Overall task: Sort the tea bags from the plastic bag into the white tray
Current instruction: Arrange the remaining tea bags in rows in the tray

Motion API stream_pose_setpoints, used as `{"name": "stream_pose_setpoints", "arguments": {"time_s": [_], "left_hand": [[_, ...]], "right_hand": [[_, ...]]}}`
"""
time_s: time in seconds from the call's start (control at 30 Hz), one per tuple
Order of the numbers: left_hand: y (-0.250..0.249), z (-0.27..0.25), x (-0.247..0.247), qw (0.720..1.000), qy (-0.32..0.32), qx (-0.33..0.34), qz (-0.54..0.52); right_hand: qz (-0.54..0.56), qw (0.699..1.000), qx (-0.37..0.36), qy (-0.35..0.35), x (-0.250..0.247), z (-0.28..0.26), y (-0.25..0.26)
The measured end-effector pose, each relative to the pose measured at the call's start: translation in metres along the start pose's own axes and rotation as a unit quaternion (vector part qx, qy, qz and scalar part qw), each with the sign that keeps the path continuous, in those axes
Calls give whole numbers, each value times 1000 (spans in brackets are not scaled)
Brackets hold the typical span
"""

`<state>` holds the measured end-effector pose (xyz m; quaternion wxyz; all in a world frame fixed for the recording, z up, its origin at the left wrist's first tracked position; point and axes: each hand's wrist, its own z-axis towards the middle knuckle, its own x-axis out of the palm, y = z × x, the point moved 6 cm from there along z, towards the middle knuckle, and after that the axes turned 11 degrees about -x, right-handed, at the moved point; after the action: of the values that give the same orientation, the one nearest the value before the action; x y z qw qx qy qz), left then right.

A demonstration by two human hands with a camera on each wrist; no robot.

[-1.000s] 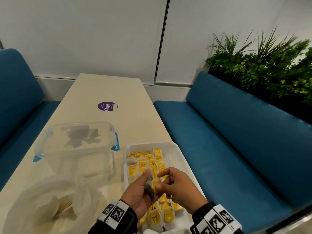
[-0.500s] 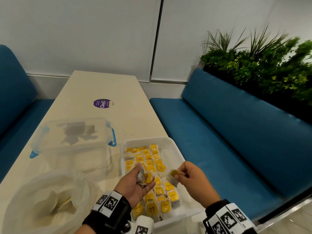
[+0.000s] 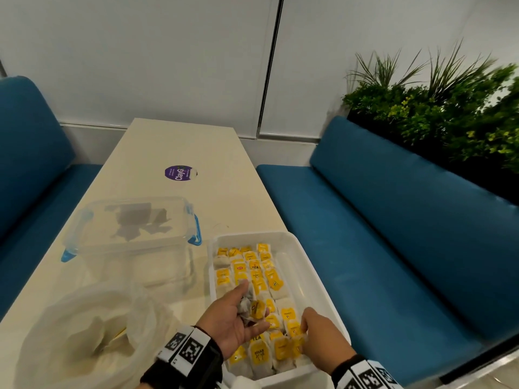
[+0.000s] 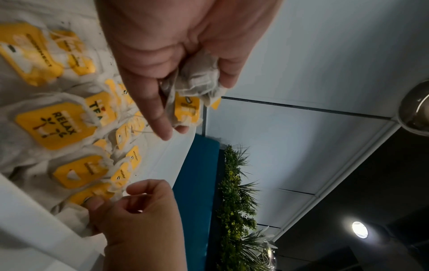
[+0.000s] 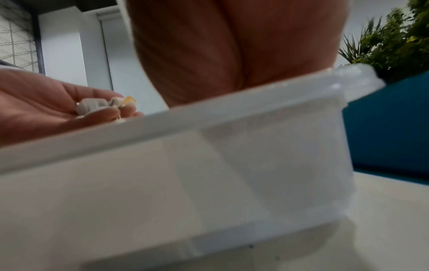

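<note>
Blue benches flank the pale counter [image 3: 179,147] in front of you, where the white tray [image 3: 306,265] sits at the near right edge, already lined with rows of tea bags [image 3: 254,272], and the plastic bag [image 3: 84,335] slumps just to its left. Your left hand [image 3: 234,322], palm up over the tray, curls loosely round a small crumpled clump of bags; your right hand [image 3: 323,342] pinches one bag at the tray's near right rows. Expect these to be feather-light, soft and easily torn, with strings that tangle. Take each by its stiff yellow tag or paper edge, not the pouch.
</note>
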<state>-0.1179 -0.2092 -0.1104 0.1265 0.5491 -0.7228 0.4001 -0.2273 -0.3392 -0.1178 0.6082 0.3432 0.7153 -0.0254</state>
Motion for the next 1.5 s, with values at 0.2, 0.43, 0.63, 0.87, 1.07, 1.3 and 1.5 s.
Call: {"name": "stream_pose_setpoints", "arguments": {"time_s": [0.2,0.43,0.63,0.87,1.07,1.3,1.5], "left_hand": [[-2,-5,7,1000,-1,-5,14],[-12,-10,20,1000,7,19,19],[-22,-10,24,998,3,64,-5],[-35,-3,21,992,-21,128,-6],[-41,4,23,983,-41,178,0],[-46,12,16,981,-80,173,-35],[-43,25,3,986,-102,112,-75]], "right_hand": [[77,993,-32,-84,-44,-8,20],[242,958,-137,-71,-95,8,81],[383,919,-79,-54,-81,24,81],[424,904,-58,3,-69,34,90],[471,881,-38,6,-71,43,86],[473,880,-30,4,-75,58,79],[333,935,-58,-105,-110,86,60]]}}
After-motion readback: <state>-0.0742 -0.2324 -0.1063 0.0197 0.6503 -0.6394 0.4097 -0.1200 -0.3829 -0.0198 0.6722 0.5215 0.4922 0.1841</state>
